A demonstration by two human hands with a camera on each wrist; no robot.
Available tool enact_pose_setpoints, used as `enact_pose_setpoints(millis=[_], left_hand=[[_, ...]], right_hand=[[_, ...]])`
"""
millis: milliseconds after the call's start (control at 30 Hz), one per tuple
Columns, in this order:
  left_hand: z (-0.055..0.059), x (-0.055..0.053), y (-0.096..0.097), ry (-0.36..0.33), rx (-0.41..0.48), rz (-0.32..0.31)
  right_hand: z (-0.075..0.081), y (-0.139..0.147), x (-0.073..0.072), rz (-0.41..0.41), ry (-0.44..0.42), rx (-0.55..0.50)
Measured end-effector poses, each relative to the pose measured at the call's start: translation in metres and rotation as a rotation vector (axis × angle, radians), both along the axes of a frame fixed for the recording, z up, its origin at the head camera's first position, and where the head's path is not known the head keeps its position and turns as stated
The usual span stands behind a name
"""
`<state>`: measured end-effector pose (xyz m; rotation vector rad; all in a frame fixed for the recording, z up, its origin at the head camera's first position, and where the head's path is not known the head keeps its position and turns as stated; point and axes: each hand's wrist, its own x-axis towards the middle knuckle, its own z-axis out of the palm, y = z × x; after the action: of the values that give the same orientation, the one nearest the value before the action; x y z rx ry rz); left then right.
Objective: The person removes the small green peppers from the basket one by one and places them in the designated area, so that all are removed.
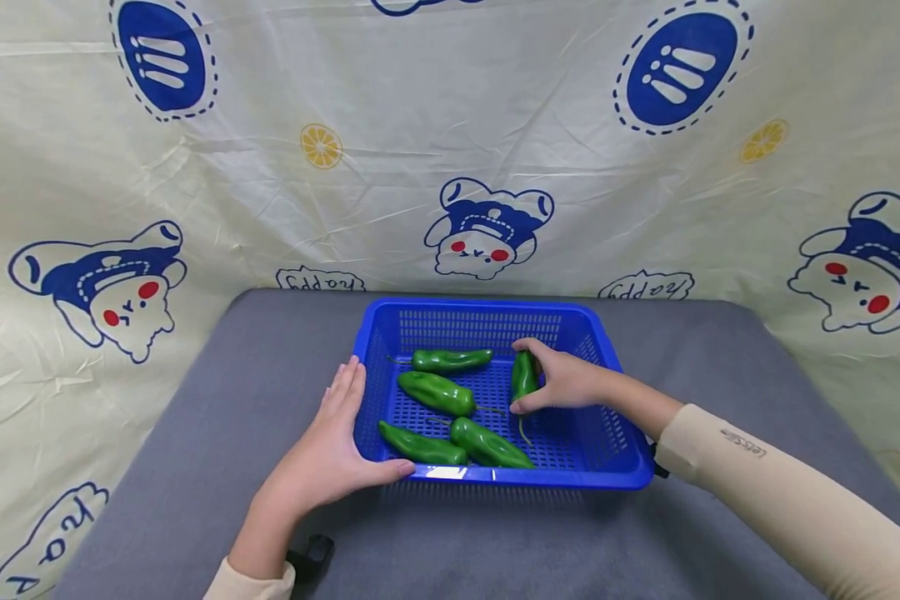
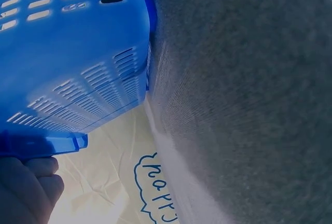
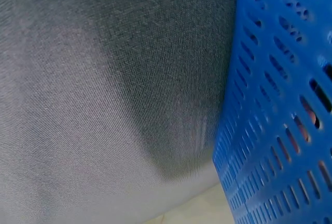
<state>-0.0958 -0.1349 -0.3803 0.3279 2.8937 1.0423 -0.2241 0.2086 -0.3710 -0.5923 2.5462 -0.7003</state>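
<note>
A blue plastic basket [image 1: 498, 477] with slotted walls holds several long green peppers. Inside it, on the right, my right hand [image 1: 570, 381] has its thumb and fingers around a green pepper [image 1: 523, 377], whose stem points toward me. To its left lie a pepper [image 1: 452, 360] at the back, another [image 1: 437, 393] in front of it, and two more [image 1: 422, 445] [image 1: 487, 443] along the front wall. My left hand [image 1: 337, 442] rests on the basket's front left corner, fingers straight along the left rim and thumb on the front rim. In the left wrist view, its fingers [image 2: 44, 182] are at the rim.
The basket stands on a grey cloth-covered table [image 1: 270, 375]. Behind and beside the table hangs a pale curtain [image 1: 390, 217] with cartoon prints. A dark strap [image 1: 315, 557] shows at the left wrist.
</note>
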Motion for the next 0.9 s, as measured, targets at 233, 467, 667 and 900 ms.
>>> enact_pose_setpoints(millis=[233, 467, 667, 900], left_hand=[[-0.001, 0.0, 0.0, -0.002, 0.017, 0.002], [0.0, 0.0, 0.0, 0.028, -0.034, 0.001], [0.001, 0.0, 0.001, 0.043, -0.082, 0.004], [0.003, 0.0, 0.002, 0.058, -0.124, 0.001]], right_hand=[[0.002, 0.0, -0.001, -0.022, 0.021, -0.044], [0.014, 0.002, 0.003, -0.023, 0.049, -0.098], [0.03, 0.012, 0.011, -0.032, 0.083, -0.116], [0.038, 0.034, 0.018, -0.058, 0.109, -0.178]])
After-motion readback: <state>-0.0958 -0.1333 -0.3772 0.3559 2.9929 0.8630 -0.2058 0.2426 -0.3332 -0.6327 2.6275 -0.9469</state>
